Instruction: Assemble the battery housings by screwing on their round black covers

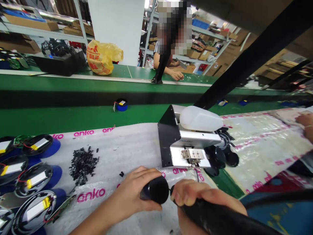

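Note:
My left hand (137,192) grips a small black cylindrical part (159,189), its round end facing right. Wrapped in my right hand (195,195) is a black electric screwdriver (220,212). Its thin tip points left at the edge of the cylindrical part; whether the two touch I cannot tell. Beyond my hands stands a metal machine (195,143) with a black side plate and a translucent white container (200,118) on top. Small black pieces lie in a pile (83,164) to the left, on a plastic sheet (127,140) with pink lettering.
Several round blue-and-black housings (39,176) with batteries and wires crowd the left side. Another blue housing (121,104) sits on the green bench (73,117). A yellow bag (101,58) rests on the rear ledge. A co-worker's hand (177,75) is across the bench, another person's (305,119) at right.

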Motion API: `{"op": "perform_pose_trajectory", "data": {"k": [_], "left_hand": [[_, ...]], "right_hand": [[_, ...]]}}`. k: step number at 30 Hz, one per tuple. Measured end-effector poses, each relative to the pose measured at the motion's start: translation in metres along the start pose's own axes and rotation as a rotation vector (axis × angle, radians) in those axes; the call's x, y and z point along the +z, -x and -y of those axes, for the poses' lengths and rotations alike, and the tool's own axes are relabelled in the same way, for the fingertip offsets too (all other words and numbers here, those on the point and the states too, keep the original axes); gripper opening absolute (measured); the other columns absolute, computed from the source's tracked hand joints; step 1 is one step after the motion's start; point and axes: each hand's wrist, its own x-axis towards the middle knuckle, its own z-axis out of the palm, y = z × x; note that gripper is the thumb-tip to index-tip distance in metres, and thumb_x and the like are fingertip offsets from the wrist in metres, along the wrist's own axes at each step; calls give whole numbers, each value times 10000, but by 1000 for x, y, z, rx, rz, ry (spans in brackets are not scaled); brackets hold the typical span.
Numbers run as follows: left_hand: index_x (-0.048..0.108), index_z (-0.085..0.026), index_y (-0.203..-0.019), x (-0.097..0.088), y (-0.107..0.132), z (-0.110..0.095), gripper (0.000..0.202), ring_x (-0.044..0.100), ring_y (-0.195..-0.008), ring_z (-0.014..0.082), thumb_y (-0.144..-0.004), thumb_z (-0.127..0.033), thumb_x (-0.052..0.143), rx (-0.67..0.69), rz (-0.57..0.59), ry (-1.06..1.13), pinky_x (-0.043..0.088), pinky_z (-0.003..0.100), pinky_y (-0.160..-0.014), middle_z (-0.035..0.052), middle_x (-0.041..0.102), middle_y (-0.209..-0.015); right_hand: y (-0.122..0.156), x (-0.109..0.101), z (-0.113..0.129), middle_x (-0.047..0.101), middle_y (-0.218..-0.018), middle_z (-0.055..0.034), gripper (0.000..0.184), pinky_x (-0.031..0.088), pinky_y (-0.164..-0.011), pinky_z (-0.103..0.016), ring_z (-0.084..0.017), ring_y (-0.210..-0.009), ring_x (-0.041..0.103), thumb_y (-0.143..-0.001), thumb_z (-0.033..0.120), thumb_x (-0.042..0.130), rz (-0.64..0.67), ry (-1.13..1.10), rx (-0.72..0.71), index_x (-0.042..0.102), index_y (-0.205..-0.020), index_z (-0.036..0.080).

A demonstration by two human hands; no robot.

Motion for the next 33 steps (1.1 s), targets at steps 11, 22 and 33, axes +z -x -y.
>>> {"op": "perform_pose_trajectory", "data": {"k": [11,22,33], "left_hand": [[716,-294,-1249,-4,1,2,722,642,-1200,297,-583,-429,960,-94,20,171,495,381,-1050,67,676,-1277],[745,-249,-1143,-7,-5,-6,706,690,-1099,268,-489,-275,1008,-132,-20,257,509,331,-968,33,765,-1175],[772,-235,-1094,-12,-2,-10,576,696,-994,259,-558,-303,974,-185,16,384,499,298,-852,-12,778,-1047]], "right_hand": [[-99,-35,2,536,-463,47,738,398,-325,-268,-158,-328,473,-674,954,486,-486,184,-160,572,-775,228],[-44,27,27,626,-525,-3,610,474,-367,-293,-175,-367,542,-794,795,633,-128,-66,4,742,-887,201],[-43,49,-12,610,-528,4,601,440,-318,-307,-192,-341,518,-791,810,614,-37,-23,-60,727,-820,221]]}}
